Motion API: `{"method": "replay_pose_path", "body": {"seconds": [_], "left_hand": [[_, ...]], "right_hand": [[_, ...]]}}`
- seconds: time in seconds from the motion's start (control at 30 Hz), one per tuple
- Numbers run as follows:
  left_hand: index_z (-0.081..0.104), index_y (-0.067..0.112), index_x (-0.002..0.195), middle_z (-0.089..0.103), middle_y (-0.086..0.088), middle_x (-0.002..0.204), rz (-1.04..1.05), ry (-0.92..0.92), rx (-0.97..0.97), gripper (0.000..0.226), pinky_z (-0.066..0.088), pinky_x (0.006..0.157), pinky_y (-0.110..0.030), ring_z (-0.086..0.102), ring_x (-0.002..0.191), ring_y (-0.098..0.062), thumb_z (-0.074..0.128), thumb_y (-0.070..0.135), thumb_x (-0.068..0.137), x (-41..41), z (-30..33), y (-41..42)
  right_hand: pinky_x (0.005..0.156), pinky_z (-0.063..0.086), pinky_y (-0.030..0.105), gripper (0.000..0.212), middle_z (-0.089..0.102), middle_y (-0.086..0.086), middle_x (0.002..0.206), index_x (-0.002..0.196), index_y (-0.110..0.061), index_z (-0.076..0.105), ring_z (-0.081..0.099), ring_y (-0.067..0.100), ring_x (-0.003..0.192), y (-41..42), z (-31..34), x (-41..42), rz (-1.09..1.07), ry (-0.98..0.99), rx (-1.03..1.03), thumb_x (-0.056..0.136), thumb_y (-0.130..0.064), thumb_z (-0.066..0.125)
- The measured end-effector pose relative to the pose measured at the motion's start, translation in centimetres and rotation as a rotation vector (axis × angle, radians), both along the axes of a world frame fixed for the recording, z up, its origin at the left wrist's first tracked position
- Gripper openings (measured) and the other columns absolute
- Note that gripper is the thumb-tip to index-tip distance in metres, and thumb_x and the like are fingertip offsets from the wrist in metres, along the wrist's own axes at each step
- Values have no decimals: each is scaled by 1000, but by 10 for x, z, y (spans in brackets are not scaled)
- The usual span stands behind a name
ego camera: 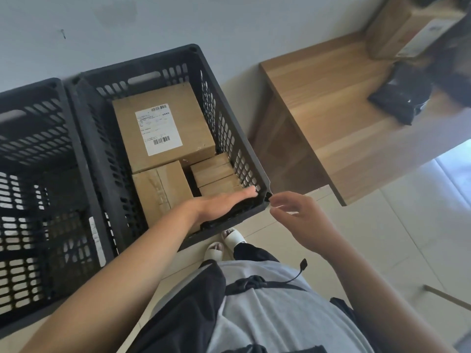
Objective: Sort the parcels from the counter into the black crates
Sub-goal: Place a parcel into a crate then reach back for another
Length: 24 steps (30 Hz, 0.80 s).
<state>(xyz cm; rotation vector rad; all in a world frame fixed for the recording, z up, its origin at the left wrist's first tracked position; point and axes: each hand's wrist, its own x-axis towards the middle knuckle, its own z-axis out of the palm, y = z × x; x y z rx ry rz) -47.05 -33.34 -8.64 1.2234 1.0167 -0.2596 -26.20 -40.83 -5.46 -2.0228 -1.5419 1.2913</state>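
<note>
Two black crates stand side by side on the floor. The right crate point(237, 133) holds a large labelled cardboard box point(163, 126), a taped box point(160, 189) and several small boxes point(215, 174). My left hand point(224, 202) lies flat, fingers straight, over the crate's near right corner, above the small boxes. My right hand point(298, 212) hovers just outside that corner with loosely curled fingers, holding nothing. On the wooden counter point(331, 103) at the right lie a black bag parcel point(400, 98) and a cardboard box parcel point(413, 26).
The left crate point(76, 154) shows its mesh bottom and nothing I can make out inside. A pale wall runs behind both crates. Tiled floor point(382, 238) lies between the crates and the counter, with my feet in white slippers point(226, 243) near the right crate.
</note>
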Motion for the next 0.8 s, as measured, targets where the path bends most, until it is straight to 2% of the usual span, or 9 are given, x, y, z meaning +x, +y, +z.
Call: {"method": "replay_pose_path", "body": {"seconds": [0.07,0.13,0.23,0.4,0.5,0.63,0.8], "left_hand": [[36,45,156,31,19,164,95,-124,43,78,21,122,-38,30,149,-5,17,84,91,-2,0,-1],[40,42,154,32,18,165,190,-239,97,71,16,128,-40,28,152,-3,17,77,97,-4,5,0],[53,42,141,51,13,154,341,-366,153,57,33,121,-35,46,142,-4,21,68,100,-2,14,7],[63,29,133,68,9,131,559,-344,285,35,48,111,-38,63,122,-8,37,38,110,33,36,15],[68,30,121,72,10,120,566,-340,305,24,53,105,-35,67,114,-9,49,31,107,68,49,9],[73,26,112,76,7,112,489,-356,316,18,55,102,-37,70,108,-12,58,21,103,121,61,-1],[75,29,107,77,7,108,391,-311,357,17,56,100,-36,70,105,-11,60,22,102,200,64,-8]], "right_hand": [[87,50,22,20,71,-19,107,118,-28,72,65,-4,103,-3,3,1,-2,-12,2,99,-29,64],[88,50,21,20,72,-17,108,118,-28,72,65,-3,103,-7,6,2,-22,-19,17,100,-29,63],[88,52,24,17,72,-16,107,113,-31,72,67,1,103,-15,10,9,-120,5,75,99,-25,64],[87,56,32,21,76,-7,100,104,-32,73,72,15,98,-35,20,33,-376,120,127,96,-12,69],[87,59,40,21,78,4,98,102,-23,76,74,24,93,-42,28,55,-581,250,153,96,-5,67],[87,58,43,14,77,13,98,104,-9,76,74,24,86,-45,34,93,-828,433,208,96,-3,66],[86,58,43,16,78,11,95,105,-12,76,74,25,88,-47,28,166,-902,519,282,96,-5,65]]}}
